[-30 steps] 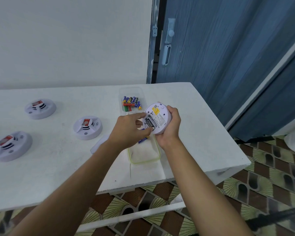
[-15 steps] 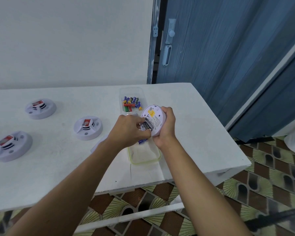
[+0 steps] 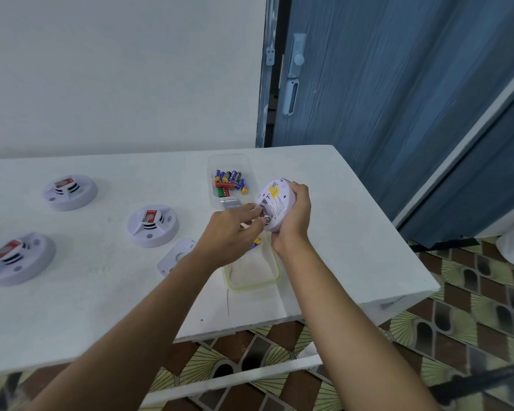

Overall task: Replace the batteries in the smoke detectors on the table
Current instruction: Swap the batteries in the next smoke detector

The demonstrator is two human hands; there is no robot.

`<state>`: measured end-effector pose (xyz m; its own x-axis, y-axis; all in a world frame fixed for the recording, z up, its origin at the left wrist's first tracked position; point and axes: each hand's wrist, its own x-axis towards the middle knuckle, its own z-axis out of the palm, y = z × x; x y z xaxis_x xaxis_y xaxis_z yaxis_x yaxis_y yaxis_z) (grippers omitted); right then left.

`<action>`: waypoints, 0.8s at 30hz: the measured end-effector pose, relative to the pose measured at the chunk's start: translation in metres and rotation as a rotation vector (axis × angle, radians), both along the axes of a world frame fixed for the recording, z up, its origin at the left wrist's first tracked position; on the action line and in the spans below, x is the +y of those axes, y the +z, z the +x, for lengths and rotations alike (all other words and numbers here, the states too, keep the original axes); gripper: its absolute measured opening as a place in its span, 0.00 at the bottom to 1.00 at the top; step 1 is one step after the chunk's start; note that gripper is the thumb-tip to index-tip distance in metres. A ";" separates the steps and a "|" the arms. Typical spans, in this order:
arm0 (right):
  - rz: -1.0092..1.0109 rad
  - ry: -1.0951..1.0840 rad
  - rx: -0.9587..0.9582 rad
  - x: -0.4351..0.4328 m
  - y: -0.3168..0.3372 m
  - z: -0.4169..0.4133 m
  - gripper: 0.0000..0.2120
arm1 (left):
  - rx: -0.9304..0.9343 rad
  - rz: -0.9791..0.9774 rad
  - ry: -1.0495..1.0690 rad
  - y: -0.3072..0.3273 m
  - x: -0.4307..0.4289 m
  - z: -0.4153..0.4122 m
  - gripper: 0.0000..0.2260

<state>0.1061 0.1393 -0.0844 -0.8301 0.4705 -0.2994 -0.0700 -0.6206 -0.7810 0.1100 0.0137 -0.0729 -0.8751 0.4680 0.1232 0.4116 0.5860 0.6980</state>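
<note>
My right hand (image 3: 294, 216) grips a white smoke detector (image 3: 276, 200) tilted on its edge above the table, its back with a yellow label facing me. My left hand (image 3: 230, 232) pinches a battery (image 3: 267, 219) at the open battery bay, its metal end showing. Three more smoke detectors lie on the white table (image 3: 101, 292): one in the middle (image 3: 152, 225), one at the far left (image 3: 71, 191), one at the near left (image 3: 15, 258). A clear box of batteries (image 3: 229, 185) stands just behind the hands.
A detector back cover (image 3: 177, 259) lies on the table by my left wrist. A clear tray with a green rim (image 3: 251, 269) sits under the hands with a battery (image 3: 255, 243) in it. A blue door (image 3: 398, 84) stands behind the table's right end.
The detector has tilted further onto its edge and shifted slightly left. My left fingers have drawn a battery's metal end into view at the bay.
</note>
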 end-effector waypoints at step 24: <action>0.047 -0.098 0.023 0.002 -0.009 -0.006 0.21 | -0.404 0.230 0.266 -0.004 -0.007 -0.039 0.08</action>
